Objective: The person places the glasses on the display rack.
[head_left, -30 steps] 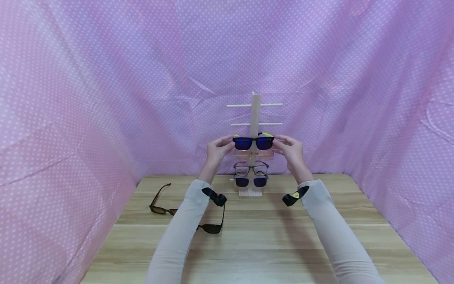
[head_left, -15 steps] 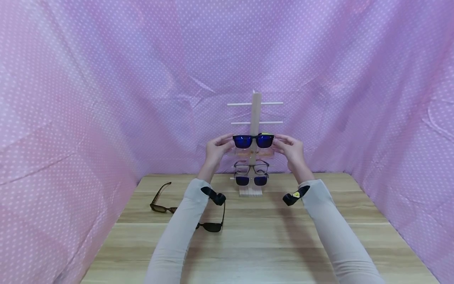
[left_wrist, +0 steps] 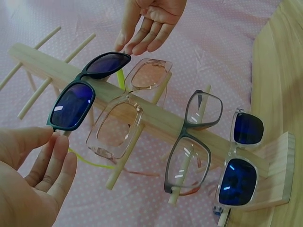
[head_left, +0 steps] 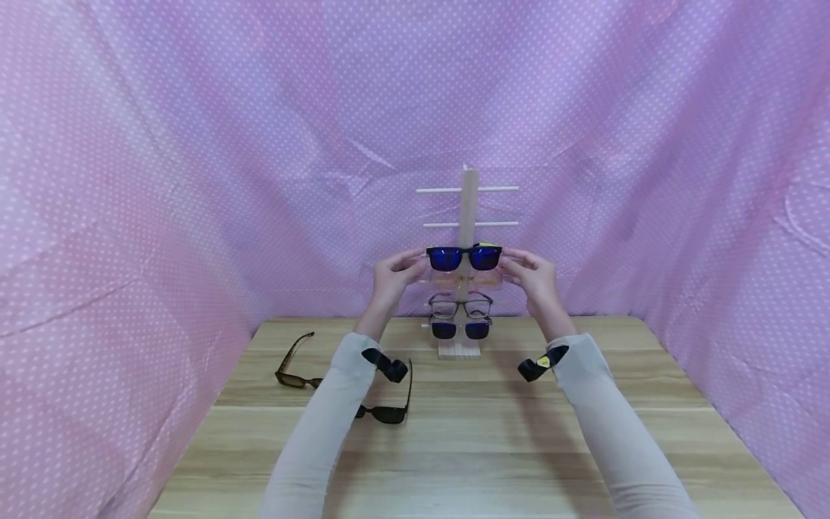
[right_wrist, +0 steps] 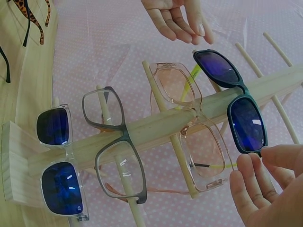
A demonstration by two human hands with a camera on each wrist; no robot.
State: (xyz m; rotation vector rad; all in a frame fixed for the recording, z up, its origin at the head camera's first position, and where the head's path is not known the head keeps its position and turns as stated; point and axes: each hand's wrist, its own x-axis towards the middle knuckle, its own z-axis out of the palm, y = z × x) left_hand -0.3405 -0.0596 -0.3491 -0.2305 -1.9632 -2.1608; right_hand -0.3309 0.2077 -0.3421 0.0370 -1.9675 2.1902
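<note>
Black-framed sunglasses with blue lenses and yellow-green temples sit across the wooden display stand, below two bare rods. Close to their left corner is my left hand, thumb and fingers fairly straight and spread; in the right wrist view a small gap shows between its fingertips and the frame. At the opposite corner my right hand has relaxed fingers, thumb and fingertips right by the frame; whether they touch cannot be told. Beneath hang clear pink glasses, grey-framed glasses and clear-framed sunglasses.
Tortoiseshell sunglasses lie on the wooden table to the left. Nearer are dark sunglasses, partly hidden by my left sleeve. A pink dotted cloth hangs behind and at both sides.
The black-framed sunglasses rose slightly and levelled out onto the stand, then stayed put. My left hand has since drawn a little to the left; the right hand has barely moved.
</note>
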